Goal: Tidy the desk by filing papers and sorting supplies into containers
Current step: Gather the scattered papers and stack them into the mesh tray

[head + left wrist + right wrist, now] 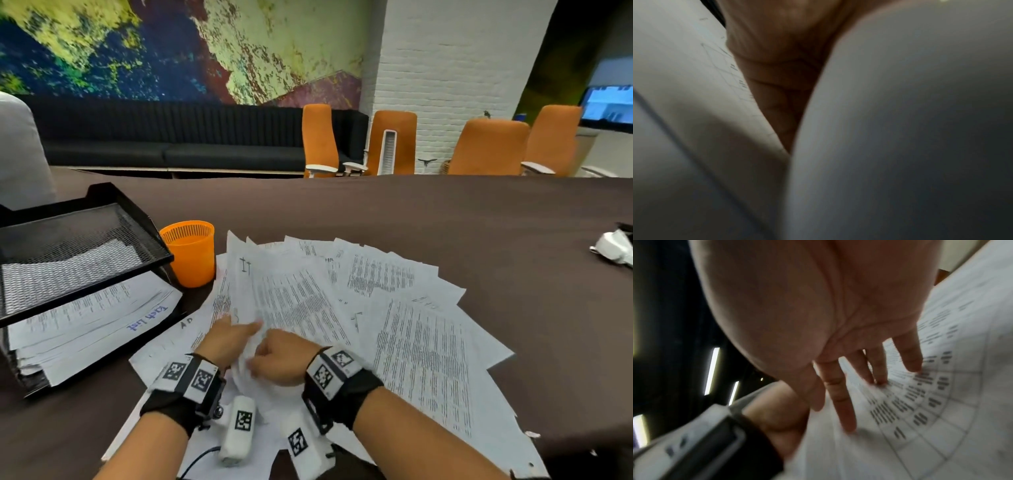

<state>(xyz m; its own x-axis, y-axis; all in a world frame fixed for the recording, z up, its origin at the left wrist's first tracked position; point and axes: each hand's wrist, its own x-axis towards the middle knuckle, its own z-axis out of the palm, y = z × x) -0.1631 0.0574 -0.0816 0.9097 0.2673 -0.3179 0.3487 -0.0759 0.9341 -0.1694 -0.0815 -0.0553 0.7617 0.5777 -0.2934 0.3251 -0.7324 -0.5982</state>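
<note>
A person leans over a dark brown bench [411, 212] spread with a wide fan of white printed paper sheets [404, 308], both hands meeting at the near end of the fan. The left hand [227, 337] lies on the pile with its fingers reaching forward and slipped under the edge of a raised sheet; the left wrist view, mostly filled by blurred white paper, shows curled fingers [777, 73] wedged between two sheets, though how firmly they hold cannot be told. The right hand [279, 359] rests just beside it, touching the same bundle, and its straight fingers [844, 402] press flat on a printed table page.

At the left edge of the bench stands a black wire-mesh stacking paper tray [78, 246], its lower tier holding a stack of filed white papers [89, 325] with blue handwriting on the top sheet. An orange perforated plastic cup [190, 251] stands between the tray and the fan, just beside both. A small white device [613, 248] lies well apart at the right edge. Orange office chairs [489, 147] and a long black upholstered sofa [171, 137] line the far wall.
</note>
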